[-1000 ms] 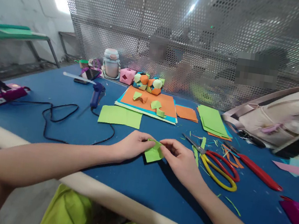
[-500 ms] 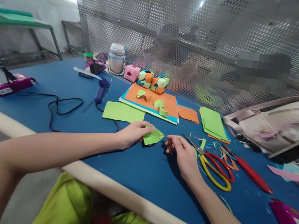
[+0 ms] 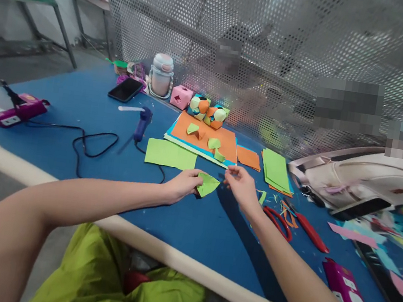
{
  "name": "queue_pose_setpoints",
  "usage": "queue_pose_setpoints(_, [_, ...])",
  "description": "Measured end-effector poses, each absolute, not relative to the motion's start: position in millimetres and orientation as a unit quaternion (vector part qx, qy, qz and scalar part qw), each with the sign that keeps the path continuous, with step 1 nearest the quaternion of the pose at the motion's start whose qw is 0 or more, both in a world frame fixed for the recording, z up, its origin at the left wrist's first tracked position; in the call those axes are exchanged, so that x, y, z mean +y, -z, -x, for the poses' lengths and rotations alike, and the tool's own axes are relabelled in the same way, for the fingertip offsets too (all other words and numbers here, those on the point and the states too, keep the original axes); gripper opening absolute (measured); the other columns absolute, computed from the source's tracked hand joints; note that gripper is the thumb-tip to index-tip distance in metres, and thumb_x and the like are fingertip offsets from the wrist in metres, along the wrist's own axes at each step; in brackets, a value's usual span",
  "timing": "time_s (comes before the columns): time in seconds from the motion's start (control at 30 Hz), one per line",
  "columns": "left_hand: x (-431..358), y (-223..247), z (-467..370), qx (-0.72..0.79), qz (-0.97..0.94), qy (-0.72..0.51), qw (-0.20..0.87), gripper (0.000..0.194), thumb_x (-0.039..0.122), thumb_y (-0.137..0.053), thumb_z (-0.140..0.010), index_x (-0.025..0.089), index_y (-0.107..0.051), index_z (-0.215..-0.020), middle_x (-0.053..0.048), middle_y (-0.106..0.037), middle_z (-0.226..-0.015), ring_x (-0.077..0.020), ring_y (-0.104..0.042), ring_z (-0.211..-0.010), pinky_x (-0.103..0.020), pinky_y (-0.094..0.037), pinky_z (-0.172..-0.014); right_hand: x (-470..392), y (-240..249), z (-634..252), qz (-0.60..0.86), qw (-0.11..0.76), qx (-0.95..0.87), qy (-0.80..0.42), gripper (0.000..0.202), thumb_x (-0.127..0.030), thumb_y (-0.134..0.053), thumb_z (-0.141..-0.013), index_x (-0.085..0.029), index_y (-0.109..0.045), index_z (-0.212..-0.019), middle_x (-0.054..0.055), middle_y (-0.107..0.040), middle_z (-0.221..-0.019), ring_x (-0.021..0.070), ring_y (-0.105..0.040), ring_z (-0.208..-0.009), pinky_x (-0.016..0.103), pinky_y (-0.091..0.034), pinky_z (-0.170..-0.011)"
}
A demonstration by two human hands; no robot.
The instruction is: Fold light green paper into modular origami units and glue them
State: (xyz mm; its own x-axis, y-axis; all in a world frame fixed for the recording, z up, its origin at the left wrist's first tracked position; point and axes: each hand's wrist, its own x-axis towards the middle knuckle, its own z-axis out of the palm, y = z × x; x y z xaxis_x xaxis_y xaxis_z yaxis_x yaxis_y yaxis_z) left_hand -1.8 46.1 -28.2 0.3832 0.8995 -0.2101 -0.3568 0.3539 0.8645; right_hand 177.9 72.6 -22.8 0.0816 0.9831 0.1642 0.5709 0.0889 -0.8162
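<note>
Between its thumb and fingers, my left hand [image 3: 185,185] holds a small folded green paper [image 3: 207,184] above the blue table [image 3: 175,223]. Just right of the paper is my right hand [image 3: 239,181], raised, its fingers curled with thumb near index; whether anything small is between them is hard to see. Behind the hands, folded green pieces [image 3: 214,144] and an orange one rest on a stack of orange sheets [image 3: 231,143]. A flat green sheet [image 3: 170,154] lies to the left. Red-handled scissors [image 3: 277,223] are partly hidden under my right forearm.
A blue glue gun [image 3: 142,124] with a black cord lies left. Bottle [image 3: 161,77], pink paper cube [image 3: 181,97] and patterned paper balls [image 3: 198,106] stand along the mesh. A red-handled cutter [image 3: 312,232], phones, purple power strips and a pale bag [image 3: 363,180] are around.
My right hand has risen slightly, away from the table. My left hand still holds the green paper. The camera view has shifted, showing more of the right side.
</note>
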Motion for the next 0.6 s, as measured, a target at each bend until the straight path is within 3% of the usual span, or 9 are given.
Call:
queue_pose_setpoints(0.07, [46,27,2,0.359,-0.374,-0.422,0.744,0.033,0.000,-0.044,-0.063,0.008,-0.062,-0.089,-0.005,-0.063,-0.071,-0.0109,-0.058,-0.061,-0.022,-0.049,-0.056,99,25,-175,0.638,0.394,-0.630,-0.202,0.038,-0.035,-0.060,-0.067,-0.015,-0.058,-0.098,0.010,-0.063,-0.100,0.0154,-0.057,-0.069,0.033,-0.046,-0.070])
queue_pose_setpoints(0.13, [46,26,2,0.363,-0.368,-0.422,0.745,0.034,-0.001,-0.043,-0.063,0.009,-0.062,-0.088,-0.005,-0.064,-0.072,-0.0110,-0.059,-0.063,-0.022,-0.049,-0.057,121,30,-170,0.645,0.390,-0.637,-0.163,0.039,-0.034,-0.062,-0.065,-0.013,-0.060,-0.098,0.012,-0.063,-0.102,0.0180,-0.058,-0.073,0.036,-0.045,-0.075])
queue_pose_setpoints(0.27, [45,23,3,0.376,-0.356,-0.424,0.743,0.032,-0.002,-0.043,-0.063,0.009,-0.062,-0.087,-0.006,-0.064,-0.074,-0.0114,-0.060,-0.064,-0.022,-0.049,-0.058,133,36,-161,0.626,0.386,-0.666,-0.121,0.021,-0.031,-0.056,-0.071,-0.012,-0.063,-0.079,0.011,-0.067,-0.082,0.0203,-0.059,-0.072,0.036,-0.045,-0.075])
queue_pose_setpoints(0.37, [46,20,5,0.387,-0.347,-0.429,0.739,0.033,-0.002,-0.043,-0.063,0.009,-0.062,-0.088,-0.006,-0.064,-0.073,-0.0116,-0.059,-0.063,-0.022,-0.049,-0.056,111,29,-163,0.591,0.399,-0.695,-0.097,0.023,-0.030,-0.049,-0.079,-0.013,-0.064,-0.084,0.008,-0.067,-0.074,0.0186,-0.060,-0.064,0.035,-0.047,-0.071])
queue_pose_setpoints(0.47, [46,15,7,0.392,-0.338,-0.438,0.735,0.035,-0.001,-0.042,-0.063,0.010,-0.060,-0.090,-0.005,-0.063,-0.074,-0.0115,-0.058,-0.064,-0.022,-0.048,-0.057,74,18,-171,0.536,0.417,-0.731,-0.066,0.022,-0.026,-0.046,-0.084,-0.015,-0.063,-0.093,0.011,-0.066,-0.097,0.0191,-0.063,-0.081,0.035,-0.048,-0.079])
queue_pose_setpoints(0.53, [46,13,8,0.391,-0.333,-0.443,0.735,0.035,-0.001,-0.043,-0.062,0.010,-0.059,-0.091,-0.005,-0.062,-0.074,-0.0113,-0.057,-0.064,-0.023,-0.048,-0.058,51,14,-177,0.503,0.420,-0.754,-0.048,0.019,-0.022,-0.047,-0.084,-0.017,-0.063,-0.093,0.011,-0.065,-0.103,0.0204,-0.060,-0.097,0.037,-0.046,-0.088])
queue_pose_setpoints(0.6, [46,10,8,0.390,-0.329,-0.447,0.735,0.036,0.000,-0.044,-0.062,0.012,-0.059,-0.092,-0.003,-0.060,-0.073,-0.0110,-0.057,-0.064,-0.022,-0.048,-0.058,34,13,-180,0.472,0.416,-0.777,-0.034,0.019,-0.017,-0.048,-0.084,-0.020,-0.063,-0.094,0.010,-0.065,-0.105,0.0204,-0.060,-0.101,0.039,-0.046,-0.090])
